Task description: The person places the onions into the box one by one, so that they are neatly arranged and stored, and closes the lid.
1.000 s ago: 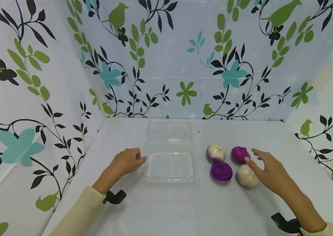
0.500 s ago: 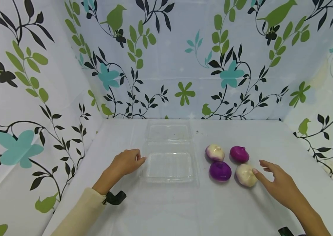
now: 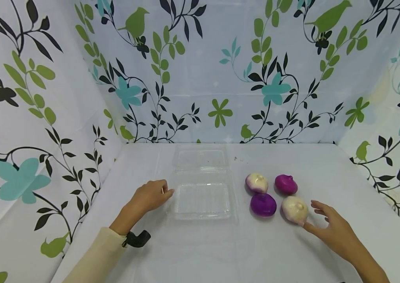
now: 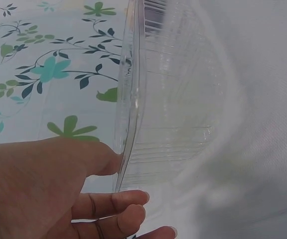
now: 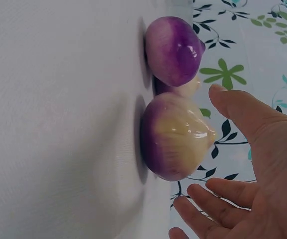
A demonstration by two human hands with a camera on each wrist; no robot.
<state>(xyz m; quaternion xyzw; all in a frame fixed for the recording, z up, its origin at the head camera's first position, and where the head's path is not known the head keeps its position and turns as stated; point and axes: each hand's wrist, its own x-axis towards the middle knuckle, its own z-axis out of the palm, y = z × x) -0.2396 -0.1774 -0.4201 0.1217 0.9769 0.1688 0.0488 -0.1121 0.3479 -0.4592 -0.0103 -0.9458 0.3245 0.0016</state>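
A clear plastic clamshell container [image 3: 203, 200] lies unfolded on the white table. My left hand [image 3: 152, 195] rests at its left side; in the left wrist view the thumb [image 4: 106, 159] meets the rim, the other fingers loosely bent below with a gap from the thumb. To the right sit a cream-and-purple onion [image 3: 295, 210], a dark purple onion [image 3: 263, 204], a magenta onion [image 3: 286, 184] and a white-purple onion [image 3: 257, 183]. My right hand [image 3: 334, 228] is spread beside the cream onion, thumb near its front side, holding nothing.
The container's lid half [image 3: 201, 158] lies flat at the back. Leaf-and-bird patterned cloth [image 3: 200, 98] walls in the table at the back and both sides. White cloth covers the tabletop [image 3: 200, 251].
My right hand has moved from beside the magenta onion toward me, to the cream onion's right side. The left hand stays at the container. The onions keep their places.
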